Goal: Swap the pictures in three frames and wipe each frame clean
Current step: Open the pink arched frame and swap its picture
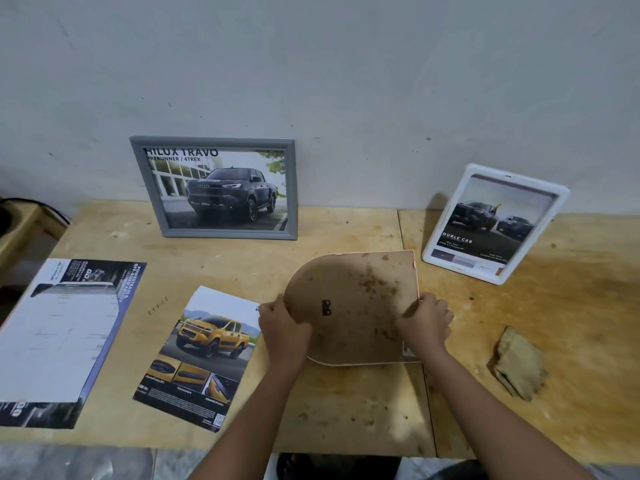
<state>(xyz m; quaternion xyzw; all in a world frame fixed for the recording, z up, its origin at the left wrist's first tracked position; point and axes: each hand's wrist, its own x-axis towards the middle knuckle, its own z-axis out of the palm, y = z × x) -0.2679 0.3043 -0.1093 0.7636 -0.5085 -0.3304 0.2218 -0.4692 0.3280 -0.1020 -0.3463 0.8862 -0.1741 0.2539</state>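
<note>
An arch-shaped frame (353, 299) lies face down in the middle of the wooden table, its stained brown backing board up, with a small black hanger clip showing. My left hand (284, 332) grips its rounded left edge and my right hand (426, 323) grips its right edge. A loose picture of a yellow pickup (204, 355) lies just left of it. A grey frame (216, 188) with a dark pickup picture leans on the wall. A white frame (491, 223) with a picture of two trucks stands at the right.
A large printed brochure (65, 337) lies at the table's left end. A folded tan cloth (519, 362) sits on the right side. The wooden table (346, 410) has a front edge close to me; a wall stands behind it.
</note>
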